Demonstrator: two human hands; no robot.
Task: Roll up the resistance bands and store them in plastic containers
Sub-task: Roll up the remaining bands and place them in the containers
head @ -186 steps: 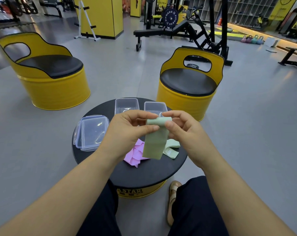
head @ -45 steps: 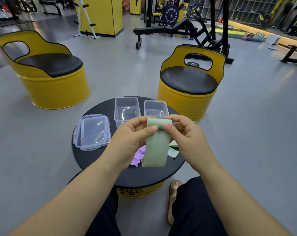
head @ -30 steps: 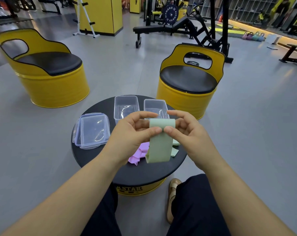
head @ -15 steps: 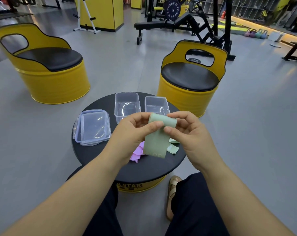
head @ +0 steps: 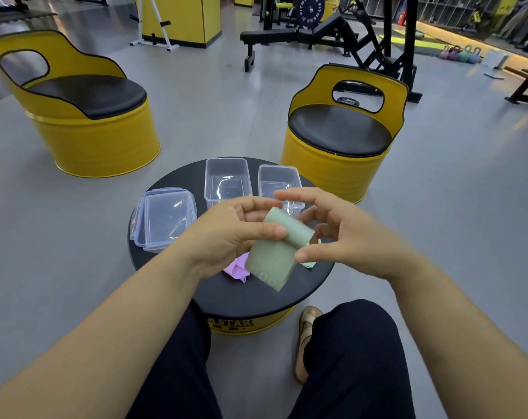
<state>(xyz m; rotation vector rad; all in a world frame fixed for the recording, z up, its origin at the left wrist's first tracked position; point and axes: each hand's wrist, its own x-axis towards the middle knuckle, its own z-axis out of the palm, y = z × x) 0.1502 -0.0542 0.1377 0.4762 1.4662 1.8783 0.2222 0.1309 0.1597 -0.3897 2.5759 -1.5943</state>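
A sage-green resistance band (head: 276, 252) is held above the round black table (head: 256, 297), its top part rolled and its tail hanging down. My left hand (head: 232, 234) pinches the roll, thumb on its front. My right hand (head: 350, 234) is blurred, its fingers spread around the roll's right end and its thumb at the band's edge. A pink band (head: 237, 267) and a pale green band (head: 309, 263) lie on the table, mostly hidden by my hands. Two open clear containers (head: 227, 182) (head: 279, 184) stand at the table's far side.
Clear lids (head: 165, 217) lie stacked on the table's left. Yellow barrel chairs stand at far left (head: 90, 116) and far right (head: 341, 140). My knees and a sandalled foot (head: 306, 343) are just below the table. Gym benches and racks stand farther back.
The roll has grown and the hanging tail is shorter. The band now tilts down to the right. My right hand's fingers have loosened and spread off the roll.
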